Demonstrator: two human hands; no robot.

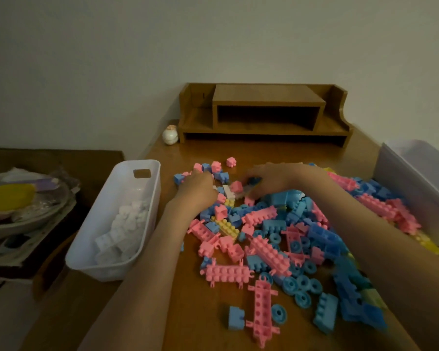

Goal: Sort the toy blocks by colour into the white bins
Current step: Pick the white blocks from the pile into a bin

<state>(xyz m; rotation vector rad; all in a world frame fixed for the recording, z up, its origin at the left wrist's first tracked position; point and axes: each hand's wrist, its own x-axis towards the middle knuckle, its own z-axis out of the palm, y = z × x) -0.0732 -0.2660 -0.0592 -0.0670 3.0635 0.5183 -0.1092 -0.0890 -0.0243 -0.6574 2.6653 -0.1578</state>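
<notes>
The left hand (197,188) and right hand (271,178) are reaching into the far edge of the block pile (264,236) on the table (200,312), fingers curling down. I cannot tell whether either is grasping anything. White blocks (127,224) are lying in the left bin (147,198), and the right bin (416,178) is touching the pile.

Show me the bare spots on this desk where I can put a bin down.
The desk is bare between the wooden shelf and the far edge of the block pile, and near the front, left of the pile. From the centre to the right bin it is crowded.
</notes>
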